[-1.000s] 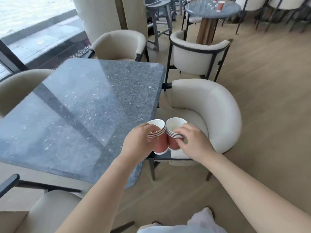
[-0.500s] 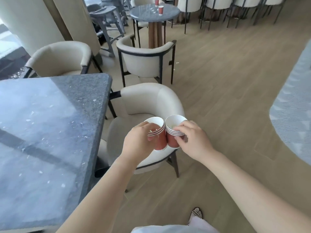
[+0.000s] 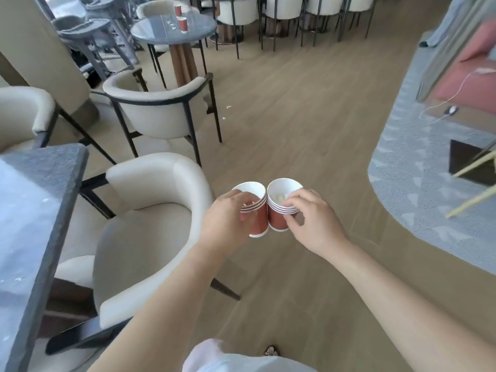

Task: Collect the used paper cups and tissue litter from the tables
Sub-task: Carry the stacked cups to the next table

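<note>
Head view: our left hand (image 3: 228,218) curls round one stack of red paper cups (image 3: 256,210) and our right hand (image 3: 314,224) pinches a second stack (image 3: 279,218) holding wadded tissue (image 3: 280,197), rims touching over the floor (image 3: 295,130); we judge the two cups (image 3: 183,24) on the round table (image 3: 150,33) come next, needing a freed hand.

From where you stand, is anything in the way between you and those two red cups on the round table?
Yes. A cream armchair stands in front of the round table holding the two red cups, its back toward you. The wooden floor right of that chair looks open.
</note>
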Motion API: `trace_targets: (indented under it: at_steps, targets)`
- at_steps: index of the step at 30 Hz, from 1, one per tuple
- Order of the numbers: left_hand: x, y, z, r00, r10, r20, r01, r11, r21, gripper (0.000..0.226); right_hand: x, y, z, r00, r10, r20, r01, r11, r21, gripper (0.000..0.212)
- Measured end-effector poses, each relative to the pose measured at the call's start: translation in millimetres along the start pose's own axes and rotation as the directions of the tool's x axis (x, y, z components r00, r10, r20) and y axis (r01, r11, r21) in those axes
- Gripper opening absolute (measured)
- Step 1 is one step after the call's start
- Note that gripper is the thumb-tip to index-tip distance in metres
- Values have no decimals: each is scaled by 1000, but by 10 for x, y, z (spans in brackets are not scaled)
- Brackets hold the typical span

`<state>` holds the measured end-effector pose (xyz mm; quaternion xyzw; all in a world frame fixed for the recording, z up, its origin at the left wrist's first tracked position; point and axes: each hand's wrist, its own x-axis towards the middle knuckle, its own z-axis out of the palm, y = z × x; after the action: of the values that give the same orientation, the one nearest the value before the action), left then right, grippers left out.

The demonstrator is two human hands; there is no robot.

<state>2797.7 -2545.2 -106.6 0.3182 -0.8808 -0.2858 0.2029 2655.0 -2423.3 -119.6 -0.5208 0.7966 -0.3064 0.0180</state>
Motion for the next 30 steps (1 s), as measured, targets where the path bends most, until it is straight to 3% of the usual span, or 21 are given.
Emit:
trace_targets:
  at_steps: [12, 20, 30]
  targets:
    - [854, 462, 624, 985, 118, 127, -114, 993, -36, 21, 234, 794, -319, 982, 161, -98, -166, 985, -47, 20]
    - [2011, 680, 994, 952, 232, 201, -225, 973, -55, 22, 967, 1371, -482, 952, 250, -179, -271, 957, -104, 19]
    - [3395, 1261, 1405, 804, 518, 291, -472, 854, -216, 19, 1679, 1853, -972, 816, 436, -379, -513, 848, -130, 20]
